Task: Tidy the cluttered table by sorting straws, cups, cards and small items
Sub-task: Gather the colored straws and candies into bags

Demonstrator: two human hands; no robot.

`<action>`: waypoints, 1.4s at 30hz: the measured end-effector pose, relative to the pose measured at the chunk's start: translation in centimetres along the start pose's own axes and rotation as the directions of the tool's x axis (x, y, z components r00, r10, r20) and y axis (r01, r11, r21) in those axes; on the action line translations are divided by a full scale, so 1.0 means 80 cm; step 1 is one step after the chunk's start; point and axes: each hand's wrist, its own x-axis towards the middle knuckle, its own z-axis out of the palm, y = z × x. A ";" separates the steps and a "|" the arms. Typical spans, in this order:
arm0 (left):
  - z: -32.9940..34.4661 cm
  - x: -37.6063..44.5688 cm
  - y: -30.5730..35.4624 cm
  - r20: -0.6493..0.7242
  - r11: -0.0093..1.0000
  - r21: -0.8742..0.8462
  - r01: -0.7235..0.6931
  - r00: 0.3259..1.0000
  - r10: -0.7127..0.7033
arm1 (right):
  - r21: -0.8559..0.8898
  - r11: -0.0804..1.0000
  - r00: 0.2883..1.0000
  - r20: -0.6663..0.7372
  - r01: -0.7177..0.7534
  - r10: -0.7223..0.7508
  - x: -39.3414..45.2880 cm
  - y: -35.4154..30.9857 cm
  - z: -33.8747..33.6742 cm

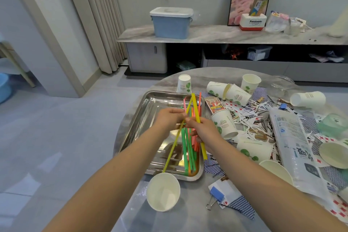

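From the head view, both hands are up over the steel tray point(150, 103), and that tray is the thing to watch. The right hand point(204, 132) has its grip curled round a fan of coloured straws point(188, 137), pink, green, orange and yellow, held just above the tray's right half. The left hand point(169, 118) comes in from the tray's left side and pinches at the same bundle, fingertips meeting the right hand's near the middle of the straws. So both grips are closed on the straws, neither hand free.

Now the axis: the straws run roughly along the tray's long side, far ends pointing toward the tray's far right corner, near ends dipping toward its near edge. One yellow straw point(175, 143) splays off leftward, its low tip reaching the near rim, just above a paper cup point(163, 191) lying on the table point(188, 218) in front of the tray. Another yellow one point(198, 126) sticks out past the right hand.

My read: the bundle needs squaring up, and the left hand is nearer that stray straw. Lowering them lengthwise would suit the tray.

Right of the tray, cups, playing cards point(235, 201) and a blue binder clip point(216, 195) lie unsorted.
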 end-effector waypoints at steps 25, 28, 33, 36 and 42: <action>0.054 0.056 -0.048 -0.074 0.506 0.860 0.065 0.997 -0.003 | -0.268 0.962 0.961 -0.275 -0.058 -0.019 0.050 0.027 -0.042; 0.051 0.060 -0.048 -0.078 0.413 0.908 0.062 0.997 0.021 | -0.253 0.966 0.966 -0.259 -0.057 -0.011 0.049 0.029 -0.040; 0.044 0.057 -0.045 0.016 0.191 0.981 -0.025 0.999 0.050 | -0.223 0.973 0.972 -0.236 -0.051 -0.004 0.045 0.033 -0.036; 0.041 0.054 -0.048 0.042 0.086 0.995 -0.046 0.998 0.048 | -0.201 0.978 0.973 -0.230 -0.052 0.005 0.044 0.034 -0.035; 0.023 0.061 -0.037 -0.056 0.659 0.752 0.029 0.998 0.020 | -0.108 0.993 0.986 -0.155 0.044 -0.061 0.040 0.025 -0.033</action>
